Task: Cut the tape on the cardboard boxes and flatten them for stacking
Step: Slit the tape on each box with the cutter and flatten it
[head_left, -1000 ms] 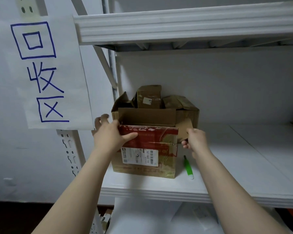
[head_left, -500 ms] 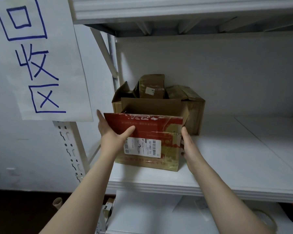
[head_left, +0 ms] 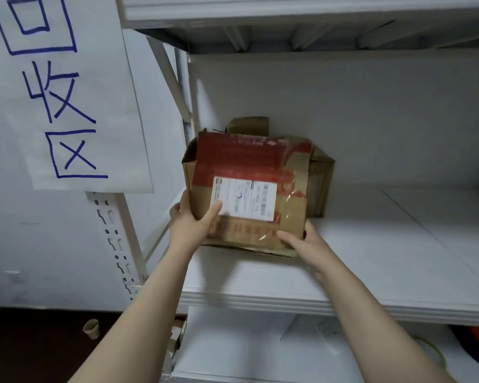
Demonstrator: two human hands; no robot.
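A red-printed cardboard box (head_left: 246, 167), tilted label-up, stands before other boxes (head_left: 320, 183) at the left end of the white shelf (head_left: 371, 258). Left hand (head_left: 190, 228) and right hand (head_left: 307, 243) each clasp a lower corner, thumbs on its face; even pressure should fold it flat.

- White metal shelf (head_left: 371, 272), mid level of the rack.
- Brown boxes (head_left: 320, 186) sit on it, rear L, near the back wall.
- Red-printed box (head_left: 246, 167) in front of them, tilted back; can't tell if its btm edge touches the shelf.
- Lower shelf (head_left: 246, 355): tape roll (head_left: 432, 352) at R.
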